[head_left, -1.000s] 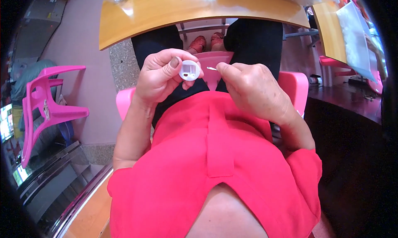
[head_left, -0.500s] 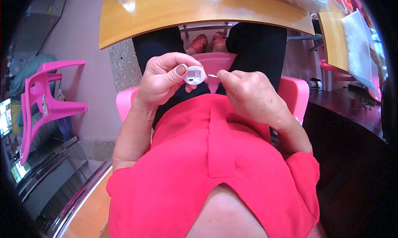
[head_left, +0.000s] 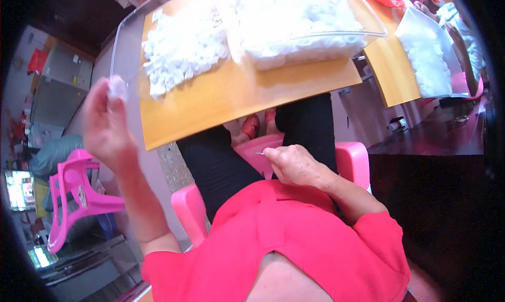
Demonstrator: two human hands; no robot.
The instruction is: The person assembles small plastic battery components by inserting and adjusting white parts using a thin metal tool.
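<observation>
Two hands, well apart: our left hand [head_left: 108, 126] is up at 9 o'clock, fingers pinched on a small white piece [head_left: 117, 87] (blurred). Our right hand [head_left: 294, 165], approx. centre over the lap, is closed on a thin metal pin [head_left: 260, 153]; white pile [head_left: 181, 49] on the table [head_left: 221, 99] at 12.

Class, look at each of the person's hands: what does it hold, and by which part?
The left hand pinches a small white plastic piece at its lower edge with its fingertips. The right hand pinches a thin metal pin by one end; the tip pokes out.

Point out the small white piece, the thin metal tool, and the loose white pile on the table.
small white piece [head_left: 117, 86], head view, its middle
thin metal tool [head_left: 260, 153], head view, exposed tip
loose white pile [head_left: 181, 49], head view, its centre
</observation>
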